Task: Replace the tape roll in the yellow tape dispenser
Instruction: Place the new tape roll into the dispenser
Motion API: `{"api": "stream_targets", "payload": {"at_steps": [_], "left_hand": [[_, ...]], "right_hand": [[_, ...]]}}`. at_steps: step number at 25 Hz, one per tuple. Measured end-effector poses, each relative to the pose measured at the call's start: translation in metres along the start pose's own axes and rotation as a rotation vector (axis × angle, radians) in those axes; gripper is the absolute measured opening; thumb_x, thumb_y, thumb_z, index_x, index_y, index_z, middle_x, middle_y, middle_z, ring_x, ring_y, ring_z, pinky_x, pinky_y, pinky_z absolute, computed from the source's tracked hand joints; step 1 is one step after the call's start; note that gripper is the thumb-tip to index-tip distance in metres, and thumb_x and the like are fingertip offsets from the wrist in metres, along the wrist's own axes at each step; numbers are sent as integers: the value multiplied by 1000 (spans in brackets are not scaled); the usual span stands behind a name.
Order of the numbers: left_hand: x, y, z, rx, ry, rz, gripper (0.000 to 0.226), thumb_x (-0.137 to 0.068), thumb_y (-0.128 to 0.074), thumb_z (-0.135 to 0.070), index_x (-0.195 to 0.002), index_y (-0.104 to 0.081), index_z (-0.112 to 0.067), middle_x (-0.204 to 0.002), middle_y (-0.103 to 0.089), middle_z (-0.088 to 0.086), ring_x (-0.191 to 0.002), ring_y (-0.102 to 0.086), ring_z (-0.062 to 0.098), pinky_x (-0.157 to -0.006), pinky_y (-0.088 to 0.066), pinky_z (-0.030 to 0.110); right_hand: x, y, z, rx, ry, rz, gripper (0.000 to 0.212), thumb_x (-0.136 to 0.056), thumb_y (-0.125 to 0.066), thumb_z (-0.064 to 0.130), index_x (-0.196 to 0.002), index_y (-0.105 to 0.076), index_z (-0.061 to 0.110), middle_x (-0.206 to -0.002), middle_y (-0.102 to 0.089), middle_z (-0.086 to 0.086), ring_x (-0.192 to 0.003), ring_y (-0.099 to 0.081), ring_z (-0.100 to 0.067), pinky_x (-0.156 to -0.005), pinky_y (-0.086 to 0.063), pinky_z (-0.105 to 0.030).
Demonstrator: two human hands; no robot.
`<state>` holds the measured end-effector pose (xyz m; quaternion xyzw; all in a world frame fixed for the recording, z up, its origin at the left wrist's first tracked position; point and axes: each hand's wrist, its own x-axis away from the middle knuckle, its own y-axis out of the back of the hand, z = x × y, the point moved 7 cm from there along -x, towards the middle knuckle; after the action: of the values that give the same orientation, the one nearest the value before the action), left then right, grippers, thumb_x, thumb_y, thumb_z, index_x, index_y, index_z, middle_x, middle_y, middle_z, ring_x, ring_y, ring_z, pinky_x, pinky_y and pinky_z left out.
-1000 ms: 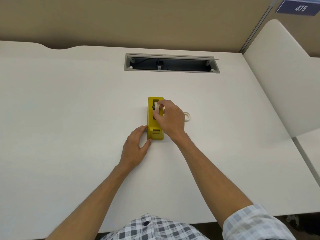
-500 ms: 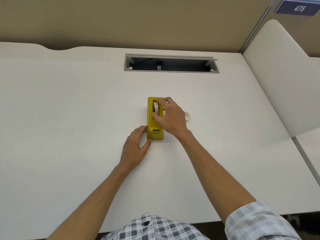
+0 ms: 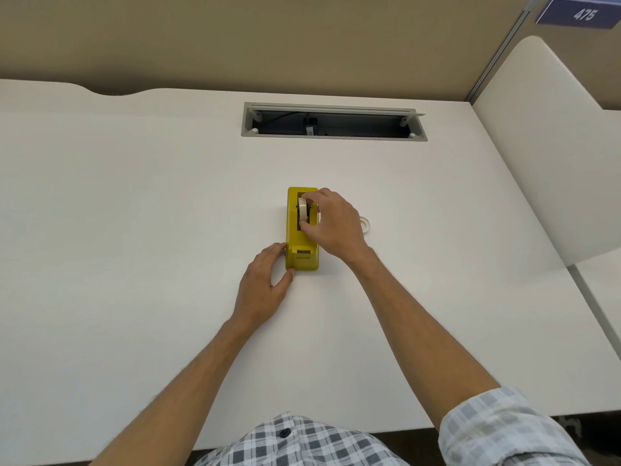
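The yellow tape dispenser (image 3: 301, 243) lies lengthwise on the white desk (image 3: 134, 230), cutter end toward me. A pale tape roll (image 3: 302, 209) stands on edge in its slot. My right hand (image 3: 332, 223) reaches over the dispenser from the right, thumb and fingers pinching that roll. My left hand (image 3: 263, 284) rests on the desk with fingertip and thumb against the dispenser's near left corner. A second, thin tape ring (image 3: 366, 224) lies flat on the desk just right of my right hand, partly hidden by it.
An open grey cable tray (image 3: 332, 122) is set into the desk behind the dispenser. A white divider panel (image 3: 544, 156) stands along the right side. A beige partition wall closes the back, with a blue number sign (image 3: 579, 13) at top right.
My right hand has shifted slightly on the roll, uncovering more of it in the slot. My left hand and the dispenser have stayed put.
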<state>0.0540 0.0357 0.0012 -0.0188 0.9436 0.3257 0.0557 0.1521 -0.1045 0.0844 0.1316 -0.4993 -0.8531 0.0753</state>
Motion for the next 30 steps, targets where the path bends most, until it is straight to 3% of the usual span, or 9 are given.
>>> {"api": "stream_targets", "payload": {"at_steps": [17,30], "left_hand": [[0,-1,0,-5,5,6,54,-91,-57,-36,-140,-49,-14,-140,-56,5,-128,-54,22,-106,-48,45],[0,-1,1,-12,17,15,56,-90,-54,-39,-140,-49,-15,-141,-56,4,-128,-54,21,-106,-48,45]], "right_hand": [[4,3,-1,-41,0,6,46,-80,-76,29,-124,-64,20,-116,-70,5,-103,-61,-18,-84,-50,-35],[6,8,2,-92,-24,-83,36,-84,-68,33,-118,-66,20,-104,-68,7,-92,-62,-14,-75,-52,-32]]}}
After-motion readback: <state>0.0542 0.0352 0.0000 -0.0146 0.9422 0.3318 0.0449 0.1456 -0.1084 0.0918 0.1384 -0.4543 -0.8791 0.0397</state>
